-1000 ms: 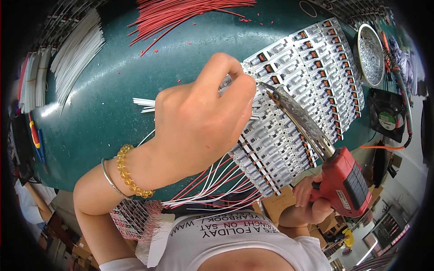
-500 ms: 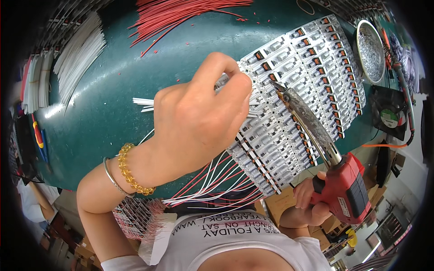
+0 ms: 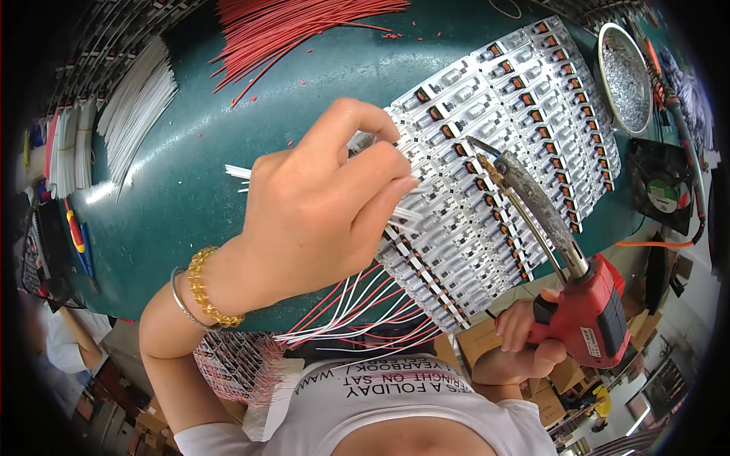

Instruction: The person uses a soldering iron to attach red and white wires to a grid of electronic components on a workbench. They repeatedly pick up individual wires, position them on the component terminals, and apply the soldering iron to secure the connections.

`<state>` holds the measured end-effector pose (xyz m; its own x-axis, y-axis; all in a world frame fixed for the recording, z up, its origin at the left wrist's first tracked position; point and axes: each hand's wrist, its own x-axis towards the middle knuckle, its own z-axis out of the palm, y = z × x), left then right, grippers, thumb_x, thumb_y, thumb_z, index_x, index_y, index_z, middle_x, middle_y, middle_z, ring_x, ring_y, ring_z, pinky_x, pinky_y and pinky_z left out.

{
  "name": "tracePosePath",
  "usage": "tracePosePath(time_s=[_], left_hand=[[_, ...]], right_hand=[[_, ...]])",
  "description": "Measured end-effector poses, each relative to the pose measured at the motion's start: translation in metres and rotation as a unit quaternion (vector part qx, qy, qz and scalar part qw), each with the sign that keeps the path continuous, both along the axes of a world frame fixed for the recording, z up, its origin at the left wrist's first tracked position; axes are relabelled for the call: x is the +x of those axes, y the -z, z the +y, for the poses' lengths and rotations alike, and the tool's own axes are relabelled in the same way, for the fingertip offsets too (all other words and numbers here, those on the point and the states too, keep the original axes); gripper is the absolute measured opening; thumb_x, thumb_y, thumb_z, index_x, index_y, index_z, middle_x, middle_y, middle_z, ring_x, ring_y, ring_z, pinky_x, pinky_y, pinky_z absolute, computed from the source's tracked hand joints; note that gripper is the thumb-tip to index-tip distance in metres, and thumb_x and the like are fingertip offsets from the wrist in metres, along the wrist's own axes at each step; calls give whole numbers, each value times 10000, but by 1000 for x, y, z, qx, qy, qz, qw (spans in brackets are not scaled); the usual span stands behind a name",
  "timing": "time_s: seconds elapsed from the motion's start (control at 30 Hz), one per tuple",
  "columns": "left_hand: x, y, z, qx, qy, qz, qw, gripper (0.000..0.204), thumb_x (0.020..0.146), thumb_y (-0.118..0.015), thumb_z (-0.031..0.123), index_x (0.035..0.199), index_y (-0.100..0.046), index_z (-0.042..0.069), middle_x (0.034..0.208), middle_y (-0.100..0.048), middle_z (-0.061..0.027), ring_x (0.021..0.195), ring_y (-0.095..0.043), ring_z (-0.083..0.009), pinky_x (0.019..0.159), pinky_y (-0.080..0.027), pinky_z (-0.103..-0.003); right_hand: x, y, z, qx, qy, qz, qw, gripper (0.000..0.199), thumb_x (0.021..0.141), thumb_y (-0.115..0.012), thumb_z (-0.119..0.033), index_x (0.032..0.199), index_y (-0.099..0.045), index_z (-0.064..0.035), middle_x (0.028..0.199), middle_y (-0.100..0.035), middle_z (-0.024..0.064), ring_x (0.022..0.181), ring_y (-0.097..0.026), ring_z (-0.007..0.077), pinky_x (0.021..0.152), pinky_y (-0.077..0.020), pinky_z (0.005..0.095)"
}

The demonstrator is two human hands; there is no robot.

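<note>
Table (image 3: 190, 205) carries a sheet of circuit boards (image 3: 525, 125), red wires (image 3: 296, 26) beyond. The left hand (image 3: 312, 190) blocks the sheet's left edge. The right hand (image 3: 523, 340) wraps its fingers round a red soldering gun (image 3: 597, 319). Fan (image 3: 660, 186) and bowl (image 3: 613, 38) show rightward. Left fingers curl round white wires (image 3: 238, 172); fingertip pinch unclear.

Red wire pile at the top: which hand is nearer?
Left. In view, the left hand is below the red wire pile, at the circuit-module sheet; the right hand is farther off, lower right, holding the soldering gun.
</note>
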<state>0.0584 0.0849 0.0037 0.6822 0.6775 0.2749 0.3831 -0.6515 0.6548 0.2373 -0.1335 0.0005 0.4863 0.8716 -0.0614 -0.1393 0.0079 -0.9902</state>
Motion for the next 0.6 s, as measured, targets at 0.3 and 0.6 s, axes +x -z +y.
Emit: tracePosePath(time_s=[0.3,0.6], left_hand=[[-6,-4,6,-65,43,0,997,117,661,-694,-24,737,-617,22,974,-583,-118,473,-453,-95,455,-362,-227],[-8,-10,8,-107,45,47,992,115,649,-699,-7,716,-614,32,1002,-569,-123,444,-430,-104,451,-363,-236]], right_hand=[[8,5,2,32,-37,26,998,787,785,-573,-582,1196,-387,63,458,-447,-11,355,-417,104,381,-371,241],[28,18,1,79,-125,71,986,934,741,-583,-607,1336,-255,33,548,-507,18,440,-480,145,456,-413,296]])
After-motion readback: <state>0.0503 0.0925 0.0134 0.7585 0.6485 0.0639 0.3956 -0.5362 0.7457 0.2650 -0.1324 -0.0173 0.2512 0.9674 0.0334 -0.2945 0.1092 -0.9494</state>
